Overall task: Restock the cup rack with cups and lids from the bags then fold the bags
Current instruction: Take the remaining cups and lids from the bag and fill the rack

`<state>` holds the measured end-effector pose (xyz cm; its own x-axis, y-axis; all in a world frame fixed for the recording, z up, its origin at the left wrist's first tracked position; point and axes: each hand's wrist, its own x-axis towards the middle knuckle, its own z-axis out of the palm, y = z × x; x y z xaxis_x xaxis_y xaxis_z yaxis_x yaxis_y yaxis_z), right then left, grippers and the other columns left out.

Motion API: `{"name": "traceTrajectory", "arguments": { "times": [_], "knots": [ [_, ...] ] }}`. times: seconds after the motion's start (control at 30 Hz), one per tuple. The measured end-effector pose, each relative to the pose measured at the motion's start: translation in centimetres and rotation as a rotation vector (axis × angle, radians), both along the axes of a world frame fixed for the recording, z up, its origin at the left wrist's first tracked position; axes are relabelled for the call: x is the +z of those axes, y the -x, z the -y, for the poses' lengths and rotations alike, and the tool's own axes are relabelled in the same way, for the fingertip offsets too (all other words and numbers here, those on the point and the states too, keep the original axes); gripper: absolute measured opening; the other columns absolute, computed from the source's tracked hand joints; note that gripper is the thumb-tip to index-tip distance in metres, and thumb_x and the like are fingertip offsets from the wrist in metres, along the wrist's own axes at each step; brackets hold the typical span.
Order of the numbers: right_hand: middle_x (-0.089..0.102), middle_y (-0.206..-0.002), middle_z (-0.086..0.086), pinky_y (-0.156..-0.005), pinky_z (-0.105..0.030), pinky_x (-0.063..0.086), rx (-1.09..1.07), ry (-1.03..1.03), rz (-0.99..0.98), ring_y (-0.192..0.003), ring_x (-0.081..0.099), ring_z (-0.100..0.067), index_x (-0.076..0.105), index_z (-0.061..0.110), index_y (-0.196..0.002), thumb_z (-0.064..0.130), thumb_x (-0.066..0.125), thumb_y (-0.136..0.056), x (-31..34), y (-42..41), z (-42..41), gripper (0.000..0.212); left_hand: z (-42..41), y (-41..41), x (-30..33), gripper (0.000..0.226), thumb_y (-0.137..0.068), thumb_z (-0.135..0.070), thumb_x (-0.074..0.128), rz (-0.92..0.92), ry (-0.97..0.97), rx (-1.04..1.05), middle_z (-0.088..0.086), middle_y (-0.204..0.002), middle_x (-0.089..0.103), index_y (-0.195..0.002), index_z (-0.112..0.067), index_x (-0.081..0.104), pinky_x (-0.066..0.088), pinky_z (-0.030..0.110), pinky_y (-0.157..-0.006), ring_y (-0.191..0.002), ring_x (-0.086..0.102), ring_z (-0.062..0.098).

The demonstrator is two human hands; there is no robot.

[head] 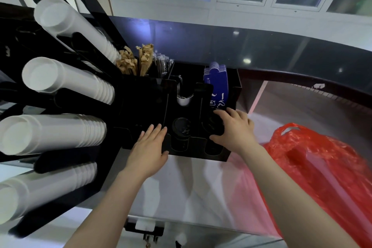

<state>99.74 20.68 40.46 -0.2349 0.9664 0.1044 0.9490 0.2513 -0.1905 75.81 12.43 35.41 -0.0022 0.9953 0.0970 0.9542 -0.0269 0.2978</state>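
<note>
A black rack (216, 156) stands on the steel counter. Its left side carries several long stacks of white cups (66, 84) lying on their sides. A stack of black lids (182, 129) fills the rack's middle front slot. My left hand (150, 147) lies flat with straight fingers on the rack's front edge, left of that slot. My right hand (234, 129) curls over more black lids (214, 125) in the right front slot, fingers and thumb around them. A red plastic bag (322, 169) lies on the counter to the right.
Behind the lid slots the rack holds brown paper packets (133, 61), wrapped straws (163, 64), a white cup (183, 99) and blue sleeves (216, 81). A dark curved counter ledge (261, 46) runs behind. The steel counter (191, 187) front edge is near me.
</note>
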Motion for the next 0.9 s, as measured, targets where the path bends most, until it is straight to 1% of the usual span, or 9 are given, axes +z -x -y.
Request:
{"name": "traceTrajectory", "arguments": {
  "times": [0.13, 0.23, 0.3, 0.43, 0.53, 0.63, 0.77, 0.8, 0.9],
  "knots": [
    [0.037, -0.146, -0.007, -0.105, -0.049, 0.021, -0.009, 0.006, 0.016, -0.138, 0.018, -0.032, 0.03, 0.048, -0.14, 0.055, 0.068, -0.072, -0.3, 0.1, -0.2, 0.079, 0.0, 0.0, 0.2, 0.072, -0.093, -0.033, 0.053, 0.007, 0.003, 0.001, -0.002, -0.161, 0.01, -0.152, -0.021, 0.014, -0.001, 0.031, -0.116, -0.148, 0.0, 0.016],
    [0.044, -0.142, -0.008, -0.106, -0.05, 0.016, -0.002, -0.035, 0.039, -0.137, 0.021, -0.031, 0.031, 0.049, -0.14, 0.06, 0.065, -0.073, -0.6, 0.0, -0.3, 0.077, 0.0, 0.0, 0.3, 0.071, -0.093, -0.032, 0.053, 0.009, 0.005, 0.004, -0.002, -0.16, 0.011, -0.152, -0.021, 0.016, 0.001, 0.032, -0.117, -0.148, 0.001, 0.016],
    [0.045, -0.141, -0.008, -0.108, -0.051, 0.014, -0.005, -0.065, 0.014, -0.137, 0.022, -0.031, 0.033, 0.05, -0.14, 0.062, 0.065, -0.073, -0.9, -0.4, -0.2, 0.075, 0.0, 0.0, 0.3, 0.071, -0.093, -0.032, 0.053, 0.009, 0.008, 0.005, -0.001, -0.16, 0.012, -0.152, -0.021, 0.016, 0.002, 0.033, -0.118, -0.148, 0.002, 0.017],
    [0.05, -0.136, -0.005, -0.108, -0.049, 0.016, -0.001, -0.12, -0.072, -0.131, 0.03, -0.03, 0.037, 0.048, -0.138, 0.059, 0.07, -0.072, -1.7, -1.0, 0.3, 0.075, 0.0, 0.0, 0.3, 0.071, -0.093, -0.031, 0.054, 0.015, 0.011, 0.01, -0.002, -0.16, 0.012, -0.152, -0.021, 0.016, 0.002, 0.033, -0.118, -0.148, 0.001, 0.016],
    [0.053, -0.131, -0.003, -0.106, -0.048, 0.018, -0.003, -0.17, -0.079, -0.128, 0.035, -0.029, 0.039, 0.045, -0.138, 0.056, 0.07, -0.074, -2.0, -1.3, 0.6, 0.072, -0.1, 0.0, 0.3, 0.071, -0.093, -0.031, 0.054, 0.018, 0.011, 0.013, -0.001, -0.16, 0.013, -0.152, -0.02, 0.017, 0.003, 0.033, -0.118, -0.148, 0.002, 0.016],
    [0.049, -0.136, -0.004, -0.107, -0.049, 0.016, 0.021, -0.181, -0.059, -0.131, 0.031, -0.03, 0.04, 0.044, -0.138, 0.055, 0.068, -0.076, -2.2, -1.4, 0.8, 0.069, 0.0, 0.0, 0.3, 0.071, -0.092, -0.031, 0.055, 0.017, 0.008, 0.016, -0.001, -0.16, 0.014, -0.152, -0.02, 0.018, 0.003, 0.033, -0.117, -0.148, 0.003, 0.017],
    [0.033, -0.15, -0.011, -0.109, -0.05, 0.012, 0.029, -0.119, -0.06, -0.14, 0.019, -0.033, 0.036, 0.046, -0.135, 0.051, 0.068, -0.076, -1.9, -0.9, 0.7, 0.068, 0.0, -0.1, 0.4, 0.071, -0.092, -0.031, 0.054, 0.02, 0.014, 0.018, -0.002, -0.16, 0.014, -0.152, -0.021, 0.017, 0.002, 0.032, -0.117, -0.148, 0.002, 0.016],
    [0.034, -0.149, -0.011, -0.109, -0.051, 0.012, 0.034, -0.096, -0.065, -0.141, 0.017, -0.033, 0.035, 0.045, -0.134, 0.05, 0.067, -0.075, -1.8, -0.8, 0.6, 0.067, 0.0, -0.1, 0.4, 0.071, -0.092, -0.031, 0.054, 0.02, 0.016, 0.017, -0.002, -0.16, 0.014, -0.152, -0.021, 0.017, 0.002, 0.032, -0.117, -0.148, 0.002, 0.016],
    [0.046, -0.138, -0.005, -0.109, -0.057, 0.007, 0.052, -0.038, -0.062, -0.139, 0.018, -0.033, 0.034, 0.042, -0.131, 0.049, 0.066, -0.073, -1.3, -0.7, 0.0, 0.067, 0.0, -0.1, 0.5, 0.071, -0.092, -0.031, 0.054, 0.022, 0.02, 0.017, -0.001, -0.16, 0.014, -0.152, -0.02, 0.018, 0.003, 0.033, -0.117, -0.148, 0.002, 0.016]
  ]
}}
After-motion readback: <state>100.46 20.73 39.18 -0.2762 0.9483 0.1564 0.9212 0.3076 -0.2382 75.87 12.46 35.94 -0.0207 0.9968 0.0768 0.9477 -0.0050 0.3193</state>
